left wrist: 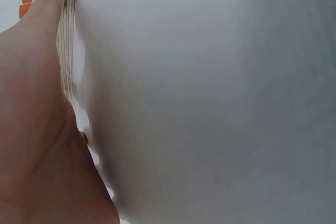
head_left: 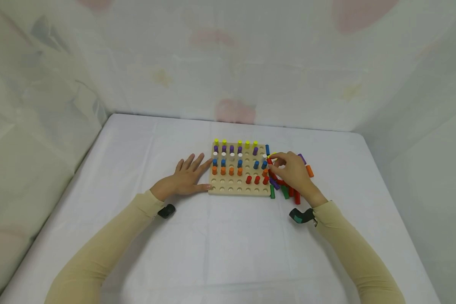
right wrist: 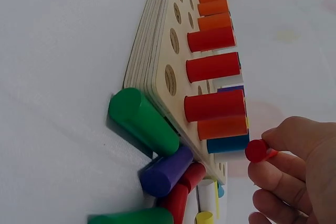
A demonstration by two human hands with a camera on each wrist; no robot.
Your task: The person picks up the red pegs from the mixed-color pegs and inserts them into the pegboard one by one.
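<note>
A wooden pegboard (head_left: 243,191) lies on the white-covered table, with rows of yellow, purple, white, blue and orange pegs (head_left: 223,171). Three red pegs (head_left: 257,180) stand toward its front right, among open holes. My left hand (head_left: 186,177) is spread flat at the board's left side, its thumb touching the edge. Beside the board's right edge, my right hand (head_left: 292,171) pinches a red peg (right wrist: 256,151) between thumb and fingers, above loose pegs. Standing orange and blue pegs (right wrist: 228,144) are close to it in the right wrist view.
Loose pegs lie along the board's right side, including a green peg (right wrist: 142,119) and a purple peg (right wrist: 167,171). An orange peg (head_left: 309,170) lies farthest right, and a blue peg (head_left: 267,149) by the far corner. Patterned curtains (head_left: 167,63) surround the table.
</note>
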